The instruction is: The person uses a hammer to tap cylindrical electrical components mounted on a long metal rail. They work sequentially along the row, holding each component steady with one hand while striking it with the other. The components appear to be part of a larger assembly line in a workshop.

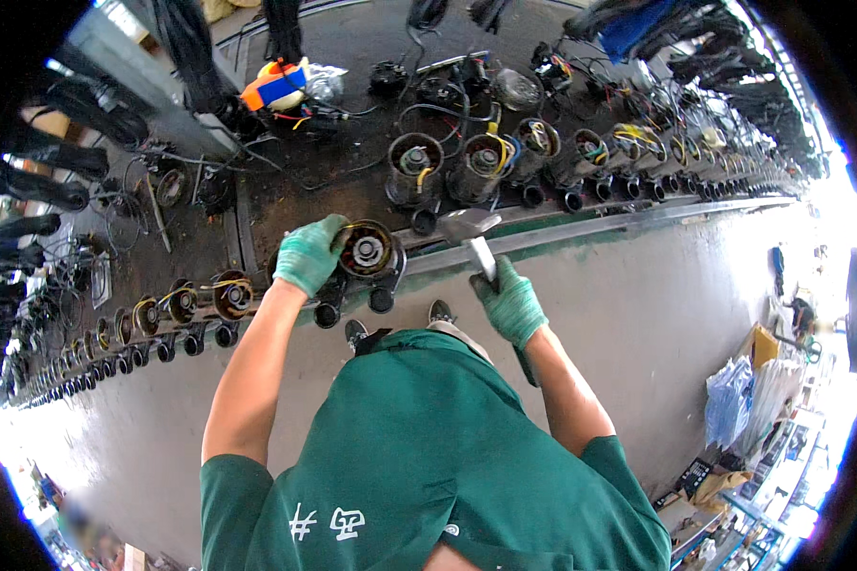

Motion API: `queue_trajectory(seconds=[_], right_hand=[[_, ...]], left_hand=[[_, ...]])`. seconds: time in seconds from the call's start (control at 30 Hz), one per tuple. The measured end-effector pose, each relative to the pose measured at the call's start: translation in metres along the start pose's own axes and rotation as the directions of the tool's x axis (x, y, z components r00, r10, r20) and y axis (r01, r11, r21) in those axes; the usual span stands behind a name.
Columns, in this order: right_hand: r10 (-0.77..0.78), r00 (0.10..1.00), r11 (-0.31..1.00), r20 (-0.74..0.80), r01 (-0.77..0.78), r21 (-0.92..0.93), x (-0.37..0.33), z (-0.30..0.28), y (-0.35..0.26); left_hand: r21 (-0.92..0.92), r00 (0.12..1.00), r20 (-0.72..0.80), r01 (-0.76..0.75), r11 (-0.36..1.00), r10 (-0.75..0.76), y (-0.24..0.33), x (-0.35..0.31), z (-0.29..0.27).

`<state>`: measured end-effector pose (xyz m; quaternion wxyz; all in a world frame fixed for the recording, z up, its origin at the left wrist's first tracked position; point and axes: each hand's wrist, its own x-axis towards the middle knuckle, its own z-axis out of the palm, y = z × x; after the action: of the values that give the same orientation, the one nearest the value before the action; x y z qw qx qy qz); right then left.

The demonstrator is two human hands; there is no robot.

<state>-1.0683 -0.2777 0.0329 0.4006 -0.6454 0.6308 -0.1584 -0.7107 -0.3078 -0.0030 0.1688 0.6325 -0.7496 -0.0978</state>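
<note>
A person [405, 409] in a dark green garment is standing at a dark, cluttered tabletop [290, 205], seen from above in a wide, curved view. The left hand [311, 255], in a green glove, is gripping the left side of the rim of a round motor housing [368, 249]. That housing is sitting at the tabletop's near edge, directly in front of the person, its open end facing up and showing a pale, ring-shaped inside. The right hand [511, 305], gloved the same way, is closing around the handle of a hammer [469, 225]. The hammer's metal head is hovering to the right of the housing, well apart from it, while the handle is slanting down toward the lower right.

More housings with yellow wires are lining the edge on both sides: a right-hand row [481, 168] and a left-hand row [231, 297]. Farther back, an orange and blue object [276, 88] is lying among loose cables, and black cable bundles [186, 48] are hanging above. Below, two dark shoes [439, 312] are resting on a grey floor [628, 276].
</note>
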Motion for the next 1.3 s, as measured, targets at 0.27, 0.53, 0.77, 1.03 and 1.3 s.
queue_trajectory(seconds=[0.27, 0.53, 0.77, 1.03, 1.3], right_hand=[[0.260, 0.943, 0.957, -0.207, -0.280, -0.076, 0.039, -0.038, 0.175], [0.275, 0.948, 0.940, -0.158, -0.300, -0.164, 0.041, -0.030, 0.226], [0.253, 0.960, 0.958, -0.118, -0.266, -0.111, 0.043, -0.036, 0.236], [0.276, 0.960, 0.955, -0.056, -0.280, -0.093, 0.047, -0.038, 0.248], [0.268, 0.962, 0.958, -0.053, -0.272, -0.091, 0.047, -0.042, 0.245]], left_hand=[[0.089, 0.985, 0.033, -0.171, 0.981, 0.169, 0.119, 0.041, -0.011], [0.186, 0.871, 0.416, 0.198, 0.962, -0.260, 0.145, 0.063, 0.125], [0.269, 0.854, 0.437, 0.177, 0.947, -0.284, 0.130, 0.069, 0.148], [0.210, 0.849, 0.502, 0.068, 0.975, -0.167, 0.153, 0.012, 0.149], [0.149, 0.854, 0.509, 0.037, 0.988, -0.109, 0.165, 0.014, 0.133]])
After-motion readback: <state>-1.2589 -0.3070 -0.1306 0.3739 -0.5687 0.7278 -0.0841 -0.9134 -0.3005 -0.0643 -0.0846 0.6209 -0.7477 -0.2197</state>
